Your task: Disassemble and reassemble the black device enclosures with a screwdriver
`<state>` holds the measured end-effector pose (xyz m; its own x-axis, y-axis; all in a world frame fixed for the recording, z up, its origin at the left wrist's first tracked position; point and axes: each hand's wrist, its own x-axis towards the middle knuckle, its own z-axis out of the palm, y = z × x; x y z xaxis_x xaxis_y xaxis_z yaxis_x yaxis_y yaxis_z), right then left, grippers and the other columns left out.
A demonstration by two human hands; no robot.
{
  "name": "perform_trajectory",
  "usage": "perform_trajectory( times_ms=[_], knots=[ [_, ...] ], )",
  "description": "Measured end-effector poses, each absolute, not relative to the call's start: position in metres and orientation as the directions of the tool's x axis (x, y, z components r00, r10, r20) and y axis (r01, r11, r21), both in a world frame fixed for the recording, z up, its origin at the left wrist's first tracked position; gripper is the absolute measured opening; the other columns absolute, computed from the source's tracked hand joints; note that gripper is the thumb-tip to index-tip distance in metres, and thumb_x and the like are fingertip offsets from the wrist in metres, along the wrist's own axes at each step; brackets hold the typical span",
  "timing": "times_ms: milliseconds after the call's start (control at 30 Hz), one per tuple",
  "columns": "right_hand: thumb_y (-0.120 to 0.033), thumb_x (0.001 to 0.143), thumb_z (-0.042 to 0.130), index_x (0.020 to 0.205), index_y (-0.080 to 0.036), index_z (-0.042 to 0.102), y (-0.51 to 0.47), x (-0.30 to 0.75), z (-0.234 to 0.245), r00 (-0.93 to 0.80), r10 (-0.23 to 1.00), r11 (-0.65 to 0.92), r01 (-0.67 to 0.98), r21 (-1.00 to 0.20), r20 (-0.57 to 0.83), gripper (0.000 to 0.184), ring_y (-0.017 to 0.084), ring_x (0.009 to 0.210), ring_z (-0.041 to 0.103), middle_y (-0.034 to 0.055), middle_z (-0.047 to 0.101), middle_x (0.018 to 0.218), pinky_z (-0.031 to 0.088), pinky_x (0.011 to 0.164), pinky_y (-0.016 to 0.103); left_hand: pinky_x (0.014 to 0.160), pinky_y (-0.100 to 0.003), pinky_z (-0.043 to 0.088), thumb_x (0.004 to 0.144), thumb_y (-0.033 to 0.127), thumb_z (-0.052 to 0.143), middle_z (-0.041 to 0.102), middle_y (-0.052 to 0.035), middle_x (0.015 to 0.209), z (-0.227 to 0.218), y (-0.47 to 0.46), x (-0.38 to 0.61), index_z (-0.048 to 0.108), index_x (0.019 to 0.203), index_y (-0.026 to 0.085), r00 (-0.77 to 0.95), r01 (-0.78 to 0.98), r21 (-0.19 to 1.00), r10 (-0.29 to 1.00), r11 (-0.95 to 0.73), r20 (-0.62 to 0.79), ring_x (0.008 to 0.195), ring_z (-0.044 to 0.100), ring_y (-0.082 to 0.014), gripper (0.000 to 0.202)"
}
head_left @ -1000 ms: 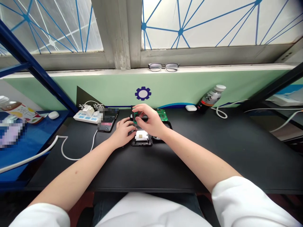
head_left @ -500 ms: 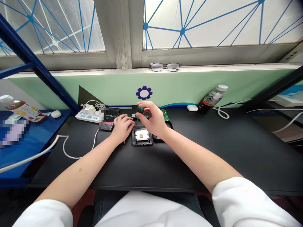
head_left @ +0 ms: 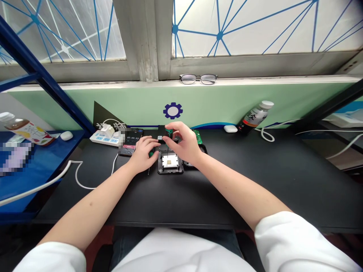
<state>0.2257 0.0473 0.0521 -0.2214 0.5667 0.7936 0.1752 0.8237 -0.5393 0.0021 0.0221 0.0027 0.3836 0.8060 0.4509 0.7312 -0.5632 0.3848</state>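
My right hand (head_left: 183, 144) pinches a small green-handled screwdriver (head_left: 169, 133) held upright, its thin shaft pointing down at the far edge of a black square device (head_left: 170, 164) with a white plate in its middle. My left hand (head_left: 143, 153) rests curled on the black table just left of that device, fingertips against its edge; nothing shows in it. A green circuit board (head_left: 197, 136) lies behind my right hand, partly hidden.
A phone (head_left: 131, 142) showing a timer and a white power strip (head_left: 104, 137) lie at the left, with a white cable (head_left: 76, 174) trailing off. A bottle (head_left: 255, 115) and a white case (head_left: 230, 129) stand at the back right. Glasses (head_left: 198, 78) rest on the sill.
My right hand has brought the screwdriver from tilted to upright over the device's far edge. My left hand slid a little closer to the device. The view shifted slightly.
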Motion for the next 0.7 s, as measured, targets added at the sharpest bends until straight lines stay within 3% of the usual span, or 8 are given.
perform_trajectory(
  times_ms=[167, 433, 700],
  knots=[
    [-0.026, 0.096, 0.070, 0.117, -0.025, 0.063, 0.040, 0.222, 0.050, -0.234, 0.600, 0.799, 0.143, -0.584, 0.765, 0.022, 0.017, 0.088, 0.069, 0.0060, 0.072, 0.112, 0.062, 0.067, 0.031, 0.123, -0.064, 0.027, 0.093, 0.047, 0.071, 0.071, -0.0087, 0.137, 0.009, 0.016, 0.002, 0.076, 0.112, 0.027, 0.591, 0.676, 0.347, 0.760, -0.650, 0.271, 0.147, 0.046, -0.0390, 0.028],
    [-0.016, 0.096, 0.068, 0.120, -0.025, 0.062, 0.034, 0.216, 0.045, -0.298, 0.440, 0.894, 0.054, -0.446, 0.847, 0.026, 0.019, 0.097, 0.071, 0.0078, 0.073, 0.113, 0.061, 0.069, 0.029, 0.122, -0.064, 0.031, 0.089, 0.035, 0.068, 0.070, -0.0104, 0.137, 0.008, 0.016, 0.002, 0.077, 0.120, 0.028, 0.636, 0.644, 0.339, 0.726, -0.686, 0.261, 0.143, 0.048, -0.0397, 0.032],
    [-0.022, 0.097, 0.067, 0.120, -0.025, 0.063, 0.032, 0.216, 0.044, -0.333, 0.483, 0.871, 0.093, -0.482, 0.810, 0.023, 0.021, 0.101, 0.072, 0.0095, 0.074, 0.115, 0.063, 0.069, 0.032, 0.124, -0.062, 0.032, 0.087, 0.036, 0.074, 0.071, -0.0072, 0.137, 0.007, 0.017, 0.001, 0.080, 0.118, 0.032, 0.633, 0.645, 0.364, 0.737, -0.672, 0.236, 0.143, 0.049, -0.0399, 0.032]
  ],
)
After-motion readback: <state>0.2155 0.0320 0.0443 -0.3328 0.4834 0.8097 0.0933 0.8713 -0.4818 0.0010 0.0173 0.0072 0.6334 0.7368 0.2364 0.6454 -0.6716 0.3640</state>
